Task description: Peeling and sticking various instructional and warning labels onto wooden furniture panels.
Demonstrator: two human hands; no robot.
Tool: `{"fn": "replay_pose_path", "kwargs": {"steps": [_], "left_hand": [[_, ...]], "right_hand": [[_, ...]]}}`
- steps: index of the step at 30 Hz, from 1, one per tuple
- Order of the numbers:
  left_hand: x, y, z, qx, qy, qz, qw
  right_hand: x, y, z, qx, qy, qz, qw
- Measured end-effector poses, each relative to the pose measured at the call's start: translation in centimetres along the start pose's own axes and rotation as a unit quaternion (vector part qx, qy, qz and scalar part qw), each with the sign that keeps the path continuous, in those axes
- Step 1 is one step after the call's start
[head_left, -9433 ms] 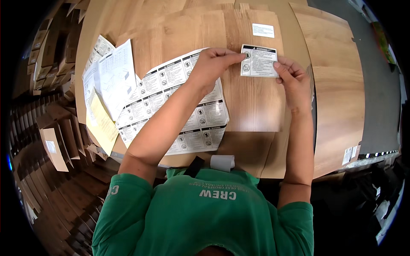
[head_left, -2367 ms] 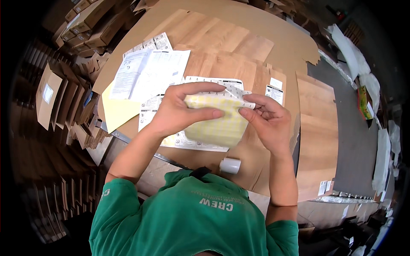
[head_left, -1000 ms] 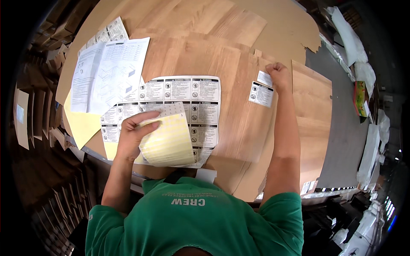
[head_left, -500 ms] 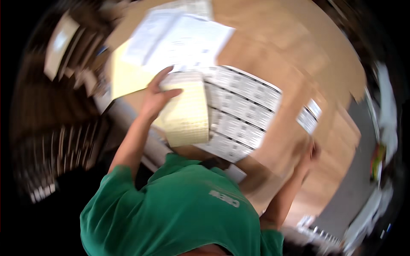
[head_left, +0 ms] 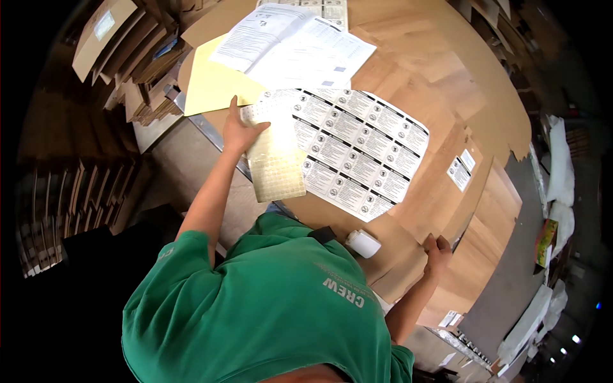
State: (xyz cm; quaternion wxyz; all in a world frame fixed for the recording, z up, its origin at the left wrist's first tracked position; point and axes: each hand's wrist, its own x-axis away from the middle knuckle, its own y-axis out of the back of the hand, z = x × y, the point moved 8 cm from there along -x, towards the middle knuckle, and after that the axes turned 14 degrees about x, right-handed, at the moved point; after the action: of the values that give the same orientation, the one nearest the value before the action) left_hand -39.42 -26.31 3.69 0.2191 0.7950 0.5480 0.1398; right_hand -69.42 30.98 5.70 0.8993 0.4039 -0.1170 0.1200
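My left hand (head_left: 239,132) grips the left edge of a yellowish sheet of small round stickers (head_left: 274,163), its thumb on top and its other fingers partly hidden. The sheet's near end bends upward in front of my body. Beneath and beside it lies a large white sheet of printed labels (head_left: 364,150), bordered in rows by black bars. My right hand (head_left: 438,253) is low over the near right part of the brown cardboard (head_left: 408,223), fingers curled together; whatever they pinch, if anything, is too small to make out.
Open printed papers (head_left: 294,48) and a yellow folder (head_left: 220,80) lie at the far left. A small white label (head_left: 461,170) is stuck on the cardboard at right. A white roll or bottle (head_left: 363,243) sits by my body. Stacked cardboard (head_left: 102,198) stands at left.
My right hand has come nearer to my body and a little left across the cardboard. The left hand keeps its hold on the sticker sheet. The whole view has shifted slightly and sharpened.
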Motion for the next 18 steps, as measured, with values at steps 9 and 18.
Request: {"fn": "replay_pose_path", "kwargs": {"steps": [9,18], "left_hand": [[-0.2,-0.6,0.6,0.205,0.071,0.057,0.975],[-0.2,-1.4,-1.3,0.169,0.088,0.091,0.977]], "right_hand": [[1.7,-0.4,3.4,0.190,0.039,-0.109,0.975],[7.6,-2.2,5.2,0.283,0.095,-0.182,0.937]]}}
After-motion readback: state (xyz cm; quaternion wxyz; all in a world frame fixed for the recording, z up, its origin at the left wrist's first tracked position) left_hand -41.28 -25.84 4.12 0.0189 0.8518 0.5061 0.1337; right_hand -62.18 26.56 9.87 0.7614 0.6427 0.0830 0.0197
